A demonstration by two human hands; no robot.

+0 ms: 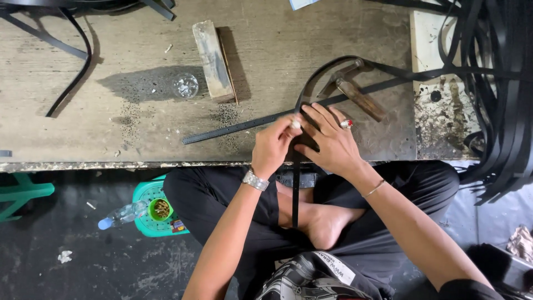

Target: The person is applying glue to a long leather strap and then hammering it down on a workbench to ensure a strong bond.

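We hold a black belt strap (295,183) at the near edge of the worn wooden workbench (111,128). The strap hangs from our hands over the bench edge, passes down between our knees and ends near the bare foot (327,222). A second length of it runs flat across the bench to the left, a row of small punched holes along it.

Our left hand (273,145) is closed on the strap at the bench edge, thumb and fingers pinched together on it; a metal wristwatch (255,180) sits on that wrist. Our right hand (332,139) lies over the strap just beside the left, fingers spread and pressing down, touching the left hand's fingertips. It carries a ring with a red stone (346,124) and a thin bracelet (375,188).

Just beyond the right hand a hammer with a wooden handle (358,94) rests on the bench under a curved loop of strap. Further left stands a wooden block (212,60), and near it a small clear glass dish (185,85). A bundle of black straps (499,100) hangs at the right edge.

On the floor to our left sits a green plastic stool (145,191) carrying a small green cup (161,209), a clear plastic bottle with a blue cap (121,214) and a small flat rectangular pack, red and dark (178,225).
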